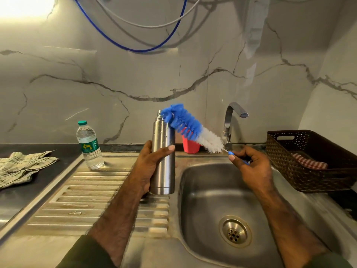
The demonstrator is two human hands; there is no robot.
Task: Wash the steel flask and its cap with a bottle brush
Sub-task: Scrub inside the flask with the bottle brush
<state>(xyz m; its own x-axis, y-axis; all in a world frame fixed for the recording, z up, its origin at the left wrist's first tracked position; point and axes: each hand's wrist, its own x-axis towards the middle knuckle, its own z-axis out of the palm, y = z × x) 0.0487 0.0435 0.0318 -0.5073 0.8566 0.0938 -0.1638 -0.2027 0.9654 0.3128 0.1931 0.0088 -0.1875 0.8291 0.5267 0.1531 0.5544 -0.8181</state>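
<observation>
My left hand [149, 167] grips the steel flask [163, 151] upright around its lower body, above the seam between drainboard and basin. The flask's mouth is uncovered at the top. My right hand [253, 167] pinches the thin blue handle of the bottle brush [193, 128]. The brush slants up to the left, and its blue bristle tip touches the flask's neck and mouth from outside; the bristles nearer the handle are white. A red cup-shaped thing [190, 146], possibly the cap, stands behind the brush on the sink's back ledge.
The steel sink basin [212, 180] with its drain lies below my right hand, the tap [231, 120] behind it. A ribbed drainboard [92, 190] carries a plastic water bottle [89, 146]. A checked cloth [21, 167] lies far left. A dark woven basket [313, 159] stands on the right.
</observation>
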